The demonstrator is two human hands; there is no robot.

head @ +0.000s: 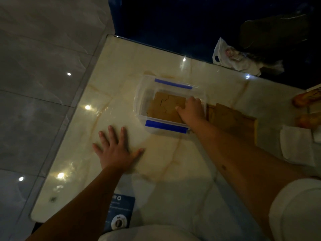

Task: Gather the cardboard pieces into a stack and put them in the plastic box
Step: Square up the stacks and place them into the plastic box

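A clear plastic box [142,94] with blue clips stands on the pale marble table [121,70]. Brown cardboard pieces [163,106] lie stacked inside it. My right hand [191,110] reaches into the box and lies on the right end of that stack, fingers curled over its edge. More brown cardboard [231,117] lies flat on the table just right of the box. My left hand [114,148] rests flat on the table to the box's lower left, fingers spread, holding nothing.
A white plastic bag [225,56] lies at the table's far edge. Orange objects [307,100] and white folded items [295,143] sit at the right. A blue printed card [119,211] lies near the front edge. Grey floor tiles lie to the left.
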